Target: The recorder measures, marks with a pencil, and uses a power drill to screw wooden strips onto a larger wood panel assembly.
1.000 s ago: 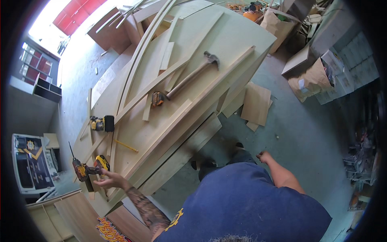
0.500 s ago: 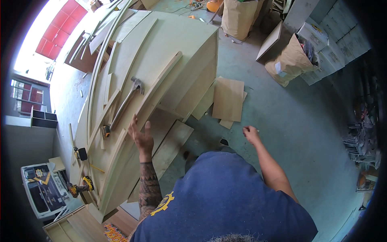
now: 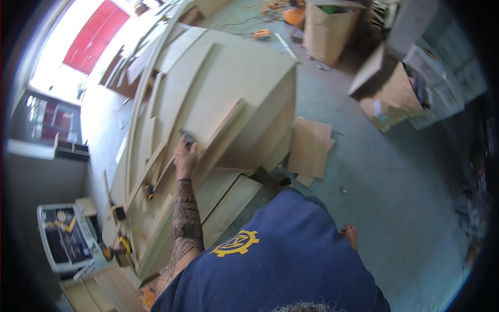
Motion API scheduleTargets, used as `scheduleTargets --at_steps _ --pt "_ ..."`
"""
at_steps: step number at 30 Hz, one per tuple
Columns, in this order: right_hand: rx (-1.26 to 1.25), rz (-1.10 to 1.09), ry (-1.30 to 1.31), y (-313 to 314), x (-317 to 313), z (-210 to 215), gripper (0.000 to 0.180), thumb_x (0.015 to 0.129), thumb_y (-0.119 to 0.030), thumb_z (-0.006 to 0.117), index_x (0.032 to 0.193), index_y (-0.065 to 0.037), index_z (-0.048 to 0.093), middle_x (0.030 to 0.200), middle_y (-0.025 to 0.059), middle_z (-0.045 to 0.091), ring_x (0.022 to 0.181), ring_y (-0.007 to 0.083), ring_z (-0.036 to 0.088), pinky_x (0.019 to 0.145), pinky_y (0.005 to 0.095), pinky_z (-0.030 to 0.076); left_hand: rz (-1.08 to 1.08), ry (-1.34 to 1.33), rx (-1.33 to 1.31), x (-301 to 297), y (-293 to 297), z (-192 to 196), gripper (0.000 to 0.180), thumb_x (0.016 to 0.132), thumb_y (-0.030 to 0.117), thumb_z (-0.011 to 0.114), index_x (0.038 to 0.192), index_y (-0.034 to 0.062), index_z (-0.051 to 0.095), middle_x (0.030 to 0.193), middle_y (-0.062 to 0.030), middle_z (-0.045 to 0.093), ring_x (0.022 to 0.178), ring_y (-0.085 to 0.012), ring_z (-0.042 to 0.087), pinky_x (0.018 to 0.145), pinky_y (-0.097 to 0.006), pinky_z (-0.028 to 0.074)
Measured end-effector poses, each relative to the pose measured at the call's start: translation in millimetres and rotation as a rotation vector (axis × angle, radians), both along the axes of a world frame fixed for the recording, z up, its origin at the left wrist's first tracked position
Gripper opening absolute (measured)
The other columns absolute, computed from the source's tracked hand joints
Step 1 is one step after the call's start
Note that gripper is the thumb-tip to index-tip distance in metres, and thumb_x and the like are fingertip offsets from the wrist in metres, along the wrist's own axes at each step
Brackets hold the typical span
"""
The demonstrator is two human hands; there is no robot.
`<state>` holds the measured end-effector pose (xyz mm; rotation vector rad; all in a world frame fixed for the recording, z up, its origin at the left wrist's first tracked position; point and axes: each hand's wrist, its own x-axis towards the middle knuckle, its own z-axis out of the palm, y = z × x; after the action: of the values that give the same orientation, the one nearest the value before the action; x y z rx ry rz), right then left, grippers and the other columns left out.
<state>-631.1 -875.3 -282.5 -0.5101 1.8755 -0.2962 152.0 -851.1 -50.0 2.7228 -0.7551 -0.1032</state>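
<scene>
A wooden-handled hammer lies slantwise on a large, pale plywood panel, its dark metal head pointing away from the person. The left hand is on the upper handle, just below the head; the fingers look curled there, but blur hides whether they have closed around it. The hammer should be stiff, sturdy and distinctly head-heavy, and the smooth wood may slide a little in a loose palm. Taking it near the head would give the best balance for lifting; a hold lower on the handle would suit a swing.

Near the handle's far end sits a small orange-and-black tool. Long wooden strips run across the panel beside it, and a yellow-and-black power drill rests at the near left. The right hand hangs well apart, partly hidden behind the navy shirt; its grip cannot be told.
</scene>
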Motion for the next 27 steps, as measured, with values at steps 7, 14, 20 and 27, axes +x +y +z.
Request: scheduleTargets --at_steps 7,14,20,27 --pt "-0.2 -0.24 -0.14 -60.3 45.4 61.9 0.03 0.107 -0.028 0.063 0.122 -0.003 0.066 0.098 0.0076 0.072 0.08 0.0161 0.069 0.067 0.0296 0.056 -0.177 -0.082 -0.152 -39.6 -135.5 13.2 0.062 0.092 0.034 0.08 0.144 0.0053 0.06 0.141 -0.0269 0.055 0.137 -0.0447 0.049 0.114 -0.052 0.043" --pt "-0.788 -0.011 -0.754 -331.6 128.0 255.6 0.042 0.109 -0.027 0.062 0.14 0.003 0.059 0.126 0.013 0.068 0.118 0.0241 0.068 0.109 0.0385 0.052 -0.372 0.076 -0.164 -58.5 -325.1 -5.3 0.067 0.092 0.04 0.08 0.144 0.0036 0.058 0.142 -0.0308 0.056 0.141 -0.0445 0.046 0.118 -0.051 0.04" --pt "-1.234 0.741 -1.25 -490.1 97.0 451.0 0.074 0.103 -0.045 0.069 0.144 0.014 0.051 0.137 0.0311 0.062 0.129 0.0363 0.065 0.108 0.048 0.053 -0.14 0.01 0.25 -62.0 -428.5 -35.0 0.082 0.095 0.058 0.066 0.153 0.0033 0.048 0.148 -0.0339 0.053 0.145 -0.0488 0.043 0.12 -0.056 0.038" --pt "-1.234 0.877 -1.488 -627.8 53.1 600.1 0.058 0.089 -0.047 0.084 0.123 -0.002 0.067 0.115 0.0231 0.071 0.107 0.0364 0.071 0.098 0.0474 0.058 0.021 0.075 0.355 -88.6 -421.7 -26.4 0.084 0.102 0.056 0.057 0.162 0.0017 0.037 0.157 -0.0379 0.042 0.149 -0.0493 0.039 0.124 -0.051 0.033"
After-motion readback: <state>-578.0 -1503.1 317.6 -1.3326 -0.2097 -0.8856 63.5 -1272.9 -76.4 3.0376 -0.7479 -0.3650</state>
